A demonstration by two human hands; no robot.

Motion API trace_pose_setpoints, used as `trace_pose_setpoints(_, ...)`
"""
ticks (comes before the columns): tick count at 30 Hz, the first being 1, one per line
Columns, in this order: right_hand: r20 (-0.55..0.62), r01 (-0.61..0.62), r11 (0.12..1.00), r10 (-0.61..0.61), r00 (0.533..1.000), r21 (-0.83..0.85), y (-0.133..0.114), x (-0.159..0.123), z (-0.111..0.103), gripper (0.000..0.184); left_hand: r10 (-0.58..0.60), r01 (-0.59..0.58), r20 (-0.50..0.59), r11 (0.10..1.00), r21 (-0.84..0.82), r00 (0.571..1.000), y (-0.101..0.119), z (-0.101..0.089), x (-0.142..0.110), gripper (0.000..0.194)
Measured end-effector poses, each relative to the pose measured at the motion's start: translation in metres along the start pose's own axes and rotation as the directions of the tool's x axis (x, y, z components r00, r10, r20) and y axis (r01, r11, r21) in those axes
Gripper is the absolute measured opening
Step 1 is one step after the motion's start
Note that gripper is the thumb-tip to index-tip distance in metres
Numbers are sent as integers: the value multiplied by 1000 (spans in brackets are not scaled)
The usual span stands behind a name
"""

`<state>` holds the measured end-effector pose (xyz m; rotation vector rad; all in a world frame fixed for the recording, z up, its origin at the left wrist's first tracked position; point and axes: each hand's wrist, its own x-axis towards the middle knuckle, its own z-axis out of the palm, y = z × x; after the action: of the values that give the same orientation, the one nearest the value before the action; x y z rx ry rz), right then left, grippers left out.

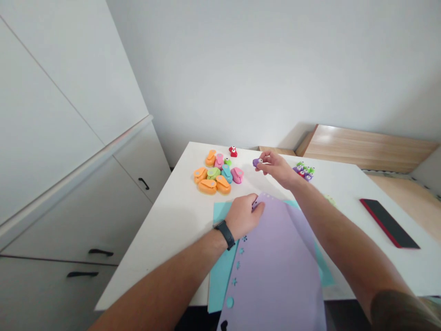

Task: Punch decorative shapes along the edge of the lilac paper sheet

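My left hand (244, 214), with a dark band on its wrist, pinches the upper left corner of a purple paper sheet (275, 262). Shaped holes, stars among them, run down the sheet's left edge, and smaller holes line its top. Under it lies a turquoise sheet (218, 276). Held in the fingertips of my right hand (274, 166) is a small purple craft punch (257, 162), raised beyond the sheet's top edge. Left of it sits a group of larger punches in orange, pink, green and blue, including an orange punch (207, 186) and a pink punch (237, 175).
Small red punches (233, 151) stand at the back of the white table (165, 220). A cluster of small purple, green and red punches (303, 170) sits beyond my right forearm. A black and red flat bar (389, 223) lies at the right. White cabinets (86, 207) flank the left side.
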<state>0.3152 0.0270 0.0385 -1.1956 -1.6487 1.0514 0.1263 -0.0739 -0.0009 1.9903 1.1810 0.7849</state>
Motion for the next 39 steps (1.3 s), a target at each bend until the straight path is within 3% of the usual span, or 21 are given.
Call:
trace_pose_setpoints(4,20,-49,964,46,999,262,-13,-53,-21,36,-7,7,-3,1000,13,1000,-1,-1,1,33)
trace_pose_setpoints(11,-57,-31,964,48,997,263,-5,-101,-35,33,-39,39,16,999,15,999,1,-4,3,33)
trace_pose_setpoints(23,87,-57,964,36,996,259,7,-112,-38,26,-85,85,46,996,12,995,3,-4,4,34)
trace_pose_setpoints(39,51,-30,989,23,998,142,13,-112,-39,25,-88,88,55,996,-4,995,3,-4,4,34)
